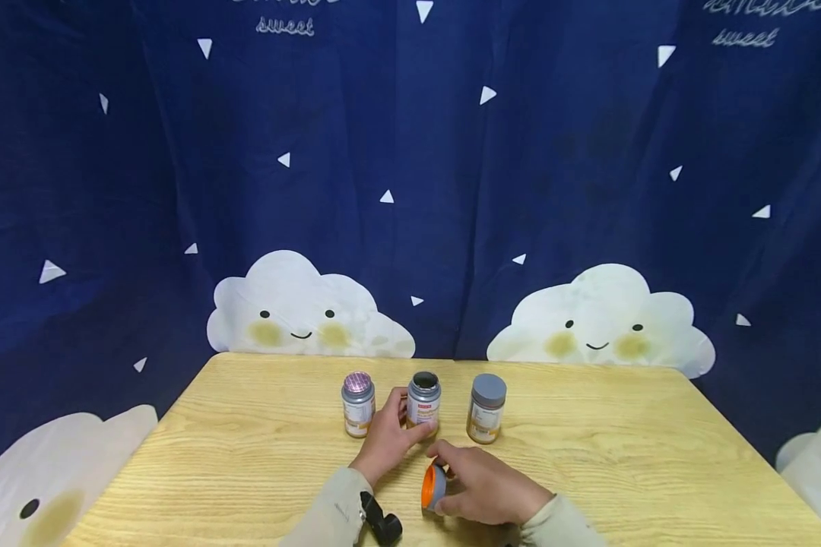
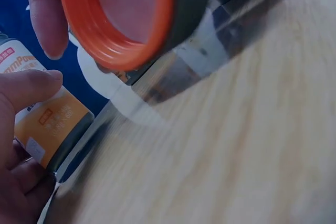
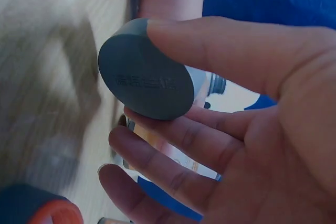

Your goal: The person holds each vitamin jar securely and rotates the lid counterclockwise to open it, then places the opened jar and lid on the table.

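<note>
My left hand grips the middle supplement bottle, which stands upright with no cap on and a dark mouth. The thumb crosses its white and orange label in the left wrist view. In front of it, my right hand pinches a grey screw cap between thumb and fingers. The cap is tipped on its side, its orange inside turned toward the left wrist camera. A second grey cap with an orange inside appears low in the right wrist view.
Left of the held bottle stands a bottle with pinkish foil over its mouth. A bottle with its grey cap on is to the right. The wooden table meets a dark blue curtain at its back edge.
</note>
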